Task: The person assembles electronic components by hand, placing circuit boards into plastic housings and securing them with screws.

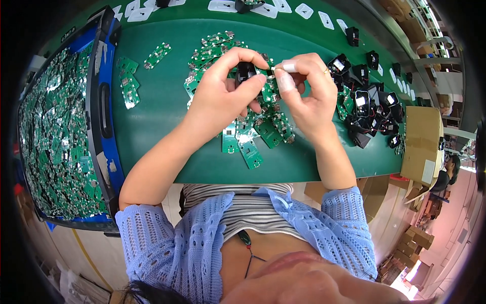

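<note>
My left hand [215, 99] is curled round a small black plastic housing [245, 71], thumb and forefinger reaching toward its right side. Close beside it, my right hand [311, 93] pinches a tiny whitish piece [273, 69] that looks like a connector, between thumb and forefinger. White tape wraps two of the right fingers. The two sets of fingertips almost meet. Beneath both hands lies a loose heap of green circuit boards [268, 133], partly hidden by them. Whether a board sits in the housing cannot be made out.
A blue-and-black crate [112, 152] full of circuit boards stands at the left. More boards [129, 86] lie on the green table [152, 147]. Black housings [362, 119] with wires pile up at the right, near a cardboard box [421, 139]. White pieces [267, 10] line the far side.
</note>
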Demonstrator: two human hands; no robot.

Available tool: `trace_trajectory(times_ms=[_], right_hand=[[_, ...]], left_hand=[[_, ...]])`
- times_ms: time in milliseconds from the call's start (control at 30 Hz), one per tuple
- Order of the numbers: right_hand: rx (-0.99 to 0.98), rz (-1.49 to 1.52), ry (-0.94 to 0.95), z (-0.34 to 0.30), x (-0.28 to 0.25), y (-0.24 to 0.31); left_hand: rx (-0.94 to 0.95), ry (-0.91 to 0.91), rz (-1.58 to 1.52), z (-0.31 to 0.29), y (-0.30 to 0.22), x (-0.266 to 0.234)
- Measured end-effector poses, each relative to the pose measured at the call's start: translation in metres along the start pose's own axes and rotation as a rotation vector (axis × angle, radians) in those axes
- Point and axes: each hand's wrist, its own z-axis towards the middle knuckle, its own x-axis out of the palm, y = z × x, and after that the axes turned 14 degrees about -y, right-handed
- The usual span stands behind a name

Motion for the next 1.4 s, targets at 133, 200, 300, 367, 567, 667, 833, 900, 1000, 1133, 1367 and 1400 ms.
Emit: trace_trajectory(times_ms=[133, 200, 300, 367, 567, 667, 833, 900, 1000, 1133, 1367, 1400], right_hand=[[-0.152, -0.08, 0.065, 0.002, -0.003, 0.0], [-0.24, -0.171, 0.088, 0.002, -0.004, 0.003], [-0.345, -0.208, 0.073, 0.002, -0.004, 0.0], [-0.376, -0.216, 0.079, 0.003, -0.003, -0.001], [-0.412, -0.233, 0.094, 0.003, -0.004, -0.001], [-0.418, -0.232, 0.102, 0.003, -0.004, -0.001], [-0.441, -0.269, 0.144, 0.006, -0.007, 0.004], [-0.555, -0.296, 0.211, 0.007, -0.009, 0.004], [-0.572, -0.279, 0.29, 0.011, -0.012, 0.004], [-0.324, -0.181, 0.31, 0.016, -0.016, 0.006], [0.218, 0.067, 0.267, 0.014, -0.012, 0.004], [0.263, 0.068, 0.312, 0.018, -0.014, 0.006]], left_hand=[[0.395, -0.16, 0.093, 0.001, 0.01, 0.003], [0.44, -0.204, 0.163, -0.001, 0.012, 0.003], [0.529, -0.247, 0.27, -0.001, 0.012, 0.003], [0.574, -0.249, 0.306, -0.001, 0.011, 0.004], [0.669, -0.284, 0.386, -0.001, 0.011, 0.004], [0.678, -0.287, 0.393, -0.002, 0.01, 0.004], [0.673, -0.276, 0.399, -0.003, 0.009, 0.004], [0.646, -0.257, 0.396, -0.003, 0.008, 0.003], [0.505, -0.197, 0.334, -0.003, 0.008, -0.001], [0.186, -0.106, 0.082, -0.005, 0.003, 0.002], [0.523, -0.148, 0.185, 0.003, 0.014, 0.0], [0.563, -0.149, 0.229, 0.002, 0.013, 0.0]])
